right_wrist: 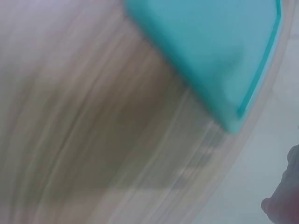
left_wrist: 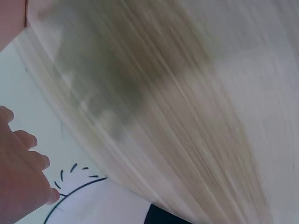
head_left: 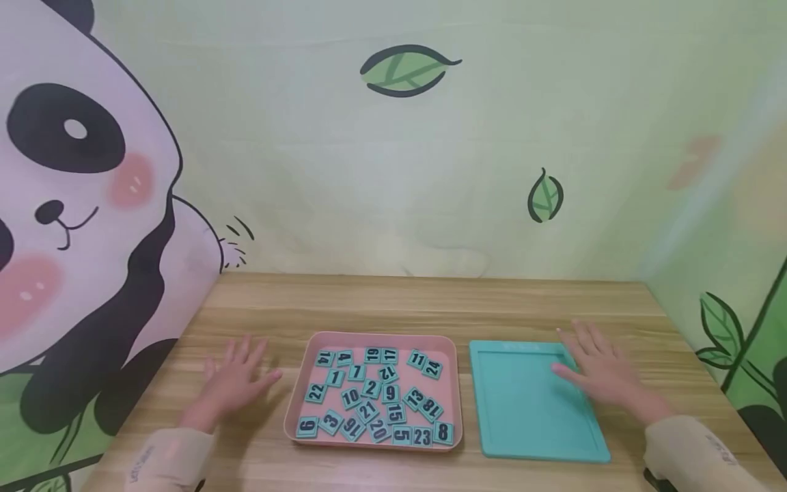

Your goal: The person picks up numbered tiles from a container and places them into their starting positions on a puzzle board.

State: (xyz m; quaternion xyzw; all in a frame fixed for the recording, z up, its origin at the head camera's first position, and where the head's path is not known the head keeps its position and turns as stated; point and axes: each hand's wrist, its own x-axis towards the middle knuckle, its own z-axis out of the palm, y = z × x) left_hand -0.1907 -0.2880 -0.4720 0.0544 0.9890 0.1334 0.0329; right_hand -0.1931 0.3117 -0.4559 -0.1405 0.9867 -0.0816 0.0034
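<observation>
Where the number tiles (head_left: 370, 389) lie: twenty-four turquoise squares, with dark numerals from 1 to 24, are scattered across the floor of the tray, face up and turned various ways, some touching and some apart.
Pink tray (head_left: 449, 389): one, shallow, with rounded corners, flat on the worktop (head_left: 430, 297) between the left hand and the board.
Turquoise board (head_left: 529, 403): one, flat with a raised border, just beside the tray on its right.
Hands: two, reaching forward from either side, both empty.
Left hand (head_left: 233, 379): fingers spread and extended, thumb pointing towards the tray, the whole hand apart from it; its shadow falls on the worktop.
Right hand (head_left: 599, 369): well opened, fingers extended forward, thumb pointing inward over the board's far right part; the right wrist view shows it held above the surface.
Sleeves (head_left: 695, 447): two light cuffs, one at each wrist.
Wall panda (head_left: 92, 205): one, printed at the left.
</observation>
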